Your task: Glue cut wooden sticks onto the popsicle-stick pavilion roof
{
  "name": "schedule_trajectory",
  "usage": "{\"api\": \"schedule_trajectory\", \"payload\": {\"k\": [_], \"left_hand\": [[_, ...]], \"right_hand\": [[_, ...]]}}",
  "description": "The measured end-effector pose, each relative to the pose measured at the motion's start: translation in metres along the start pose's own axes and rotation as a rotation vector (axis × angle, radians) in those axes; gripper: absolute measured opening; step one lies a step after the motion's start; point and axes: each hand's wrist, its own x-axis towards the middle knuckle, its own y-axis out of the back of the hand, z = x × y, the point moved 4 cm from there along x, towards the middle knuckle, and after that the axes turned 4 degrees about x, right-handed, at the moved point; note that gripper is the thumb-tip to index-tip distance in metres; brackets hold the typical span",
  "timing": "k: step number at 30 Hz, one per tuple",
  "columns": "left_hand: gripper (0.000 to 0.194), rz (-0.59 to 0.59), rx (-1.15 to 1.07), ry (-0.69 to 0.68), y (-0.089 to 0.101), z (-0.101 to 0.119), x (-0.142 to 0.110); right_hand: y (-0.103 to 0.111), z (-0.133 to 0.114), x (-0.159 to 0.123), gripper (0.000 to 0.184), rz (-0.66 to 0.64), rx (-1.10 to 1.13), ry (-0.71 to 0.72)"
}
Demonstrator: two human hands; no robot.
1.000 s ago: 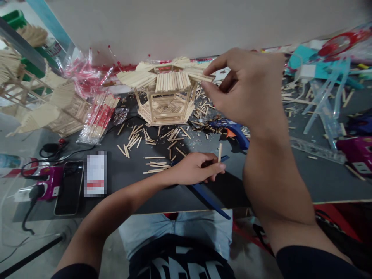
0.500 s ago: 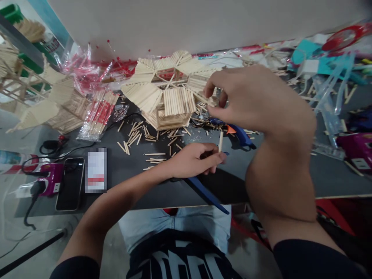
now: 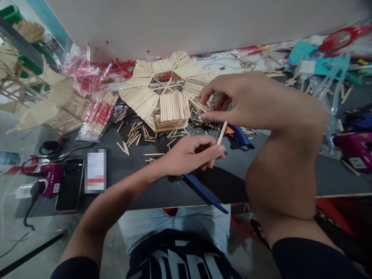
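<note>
My left hand is closed on a short wooden stick, pinched upright between thumb and fingers, and also on blue-handled cutters that stick out toward me. My right hand hovers just above the stick's top, index finger pointing left, other fingers curled near the roof of a stick-built pavilion. The pavilion stands on the dark table behind both hands. I cannot make out anything between the right fingers.
Loose sticks litter the table. A blue glue gun lies right of the pavilion. Bagged sticks and other stick models sit left. A phone, a card and a purple power strip lie front left.
My right hand has let go of the pavilion roof and come down toward the stick. The pavilion now sits lower, roof seen from above. My left hand tilted the stick slightly right.
</note>
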Motion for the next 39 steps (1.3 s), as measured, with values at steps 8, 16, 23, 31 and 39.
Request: {"api": "schedule_trajectory", "payload": {"k": [8, 16, 23, 31, 39], "left_hand": [[0.034, 0.263, -0.220, -0.015, 0.012, -0.001, 0.001], [0.030, 0.342, -0.471, 0.086, 0.020, -0.010, 0.009], [0.035, 0.324, -0.626, 0.110, 0.022, -0.011, 0.013], [0.032, 0.348, -0.674, 0.120, 0.022, -0.018, 0.015], [0.036, 0.373, -0.647, 0.142, 0.024, -0.019, 0.016]], "right_hand": [[0.010, -0.008, -0.001, 0.014, 0.154, 0.109, -0.035], [-0.002, -0.007, 0.010, 0.016, 0.142, 0.193, -0.097], [-0.010, -0.002, 0.017, 0.015, 0.180, 0.173, -0.099], [-0.013, -0.004, 0.020, 0.014, 0.216, 0.176, -0.110], [-0.013, -0.005, 0.021, 0.013, 0.229, 0.171, -0.113]]}}
